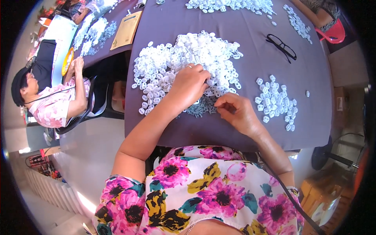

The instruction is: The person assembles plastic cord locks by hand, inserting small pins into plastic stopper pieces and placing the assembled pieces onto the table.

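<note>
A large heap of small white oval plastic pieces [199, 45], many with two holes, lies on the dark tablecloth in front of me. My left hand [188, 84] rests over the heap's near side, its fingers curled around a small white plastic piece [210, 82]. Just to the right, my right hand [237, 111] is pinched at the fingertips; whatever it holds is too small or hidden to make out. Below and between both hands sits a pile of small grey screw-like pins [199, 109], partly covered by my left wrist.
A smaller group of white pieces [272, 100] lies to the right, with black eyeglasses [282, 47] farther back. More white pieces [231, 4] are at the far edge. At left, a seated person [51, 96] works near a yellow dish [67, 61] and a brown envelope [126, 31].
</note>
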### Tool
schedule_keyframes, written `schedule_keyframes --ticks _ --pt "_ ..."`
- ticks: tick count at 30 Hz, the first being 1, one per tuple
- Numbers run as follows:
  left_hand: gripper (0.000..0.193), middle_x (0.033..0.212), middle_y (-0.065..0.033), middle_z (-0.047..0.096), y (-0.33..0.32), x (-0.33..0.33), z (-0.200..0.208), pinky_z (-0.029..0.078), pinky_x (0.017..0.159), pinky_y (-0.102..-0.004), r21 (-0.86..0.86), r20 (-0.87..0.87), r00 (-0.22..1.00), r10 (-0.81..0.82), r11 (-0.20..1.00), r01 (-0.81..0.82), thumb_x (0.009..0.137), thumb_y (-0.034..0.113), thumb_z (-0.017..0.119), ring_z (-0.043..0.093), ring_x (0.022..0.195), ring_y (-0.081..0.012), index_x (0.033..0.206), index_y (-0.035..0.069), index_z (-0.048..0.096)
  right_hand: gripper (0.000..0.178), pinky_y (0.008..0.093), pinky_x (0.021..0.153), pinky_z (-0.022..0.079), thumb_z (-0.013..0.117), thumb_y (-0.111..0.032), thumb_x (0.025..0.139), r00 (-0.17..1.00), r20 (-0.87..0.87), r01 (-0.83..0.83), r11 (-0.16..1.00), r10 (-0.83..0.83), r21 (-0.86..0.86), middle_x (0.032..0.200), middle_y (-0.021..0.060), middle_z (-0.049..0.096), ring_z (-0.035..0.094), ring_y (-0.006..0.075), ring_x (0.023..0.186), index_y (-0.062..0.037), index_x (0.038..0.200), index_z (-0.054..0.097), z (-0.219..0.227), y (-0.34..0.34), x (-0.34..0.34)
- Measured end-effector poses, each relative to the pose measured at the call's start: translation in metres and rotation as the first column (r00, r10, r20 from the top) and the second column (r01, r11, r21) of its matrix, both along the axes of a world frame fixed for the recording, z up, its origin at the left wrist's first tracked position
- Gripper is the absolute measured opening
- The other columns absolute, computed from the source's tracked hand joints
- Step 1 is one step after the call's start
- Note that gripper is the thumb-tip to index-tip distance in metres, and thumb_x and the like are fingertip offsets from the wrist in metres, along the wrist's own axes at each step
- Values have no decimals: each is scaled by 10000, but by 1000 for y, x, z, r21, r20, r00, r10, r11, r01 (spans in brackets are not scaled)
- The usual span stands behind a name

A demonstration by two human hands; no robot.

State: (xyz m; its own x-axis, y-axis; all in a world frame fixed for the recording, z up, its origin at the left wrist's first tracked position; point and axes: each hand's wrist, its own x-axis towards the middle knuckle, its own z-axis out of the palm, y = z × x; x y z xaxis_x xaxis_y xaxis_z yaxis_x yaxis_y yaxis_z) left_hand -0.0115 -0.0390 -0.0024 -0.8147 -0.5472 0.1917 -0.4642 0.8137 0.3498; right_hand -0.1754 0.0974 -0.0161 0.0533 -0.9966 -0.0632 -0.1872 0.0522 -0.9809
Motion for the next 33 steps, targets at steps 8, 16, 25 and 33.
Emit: schedule_keyframes --ticks 8,16,25,33 --pt "122 868 -104 583 2 14 -1 452 752 -395 147 -107 991 81 987 -65 740 57 677 560 876 -311 830 37 597 136 202 636 457 597 75 838 999 40 10 1000 -10 -12 834 6 589 557 54 728 3 952 612 -5 0 -6" --pt "191 879 -112 587 6 -2 3 458 766 -415 13 -26 1000 15 1000 -15 739 108 697 565 894 -324 912 53 637 115 209 637 464 592 59 859 997 77 -10 999 7 32 834 16 588 563 62 720 2 959 602 -10 0 -3" --pt "117 851 -134 597 5 5 -7 459 721 -419 88 -64 995 72 994 -66 791 96 649 586 825 -336 884 36 613 114 205 645 475 586 59 867 993 119 -1 999 -3 37 845 14 582 563 63 716 6 967 599 -11 2 -8" --pt "72 824 -82 648 11 21 12 516 675 -288 809 -313 847 430 588 1 914 52 536 662 765 -184 916 -5 580 127 219 646 482 580 63 866 948 316 8 996 -36 91 853 26 581 573 83 711 7 980 589 9 -13 -7"
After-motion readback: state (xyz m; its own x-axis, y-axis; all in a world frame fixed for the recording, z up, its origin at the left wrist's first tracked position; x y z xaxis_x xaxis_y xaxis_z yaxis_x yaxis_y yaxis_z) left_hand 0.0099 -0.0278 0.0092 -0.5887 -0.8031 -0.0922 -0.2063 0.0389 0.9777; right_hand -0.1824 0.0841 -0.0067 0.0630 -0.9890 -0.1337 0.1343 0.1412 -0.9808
